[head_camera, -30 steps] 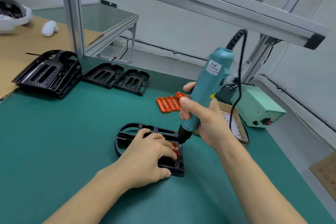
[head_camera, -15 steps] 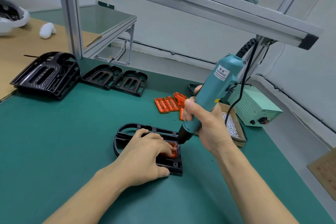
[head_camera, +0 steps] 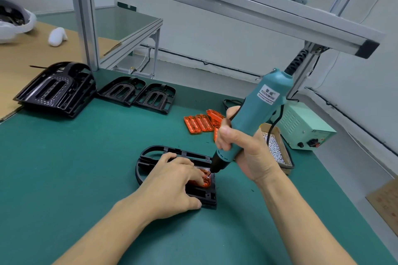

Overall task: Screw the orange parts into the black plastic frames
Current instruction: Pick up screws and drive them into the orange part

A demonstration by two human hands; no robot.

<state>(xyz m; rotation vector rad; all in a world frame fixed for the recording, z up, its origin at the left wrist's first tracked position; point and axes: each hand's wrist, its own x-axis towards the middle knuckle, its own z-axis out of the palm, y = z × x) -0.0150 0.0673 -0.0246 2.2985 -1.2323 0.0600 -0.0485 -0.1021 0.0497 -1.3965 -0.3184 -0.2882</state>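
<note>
A black plastic frame [head_camera: 150, 156] lies flat on the green mat in front of me. An orange part [head_camera: 205, 179] sits in its right end, mostly hidden under my fingers. My left hand [head_camera: 172, 183] lies over the frame, its fingertips pressing on the orange part next to a screw. My right hand [head_camera: 243, 148] grips a teal electric screwdriver [head_camera: 256, 112], tilted to the right, with its bit down on the screw at the orange part's right end.
Several loose orange parts [head_camera: 199, 123] lie behind the frame. A cardboard box of screws [head_camera: 275, 148] and a pale green power supply [head_camera: 305, 127] stand at the right. More black frames [head_camera: 56, 90] [head_camera: 137, 94] lie at the back left, by an aluminium post [head_camera: 85, 19].
The screwdriver's top has leaned further right while its bit stayed on the orange part. My left fingers drew back a little, baring more of the orange part.
</note>
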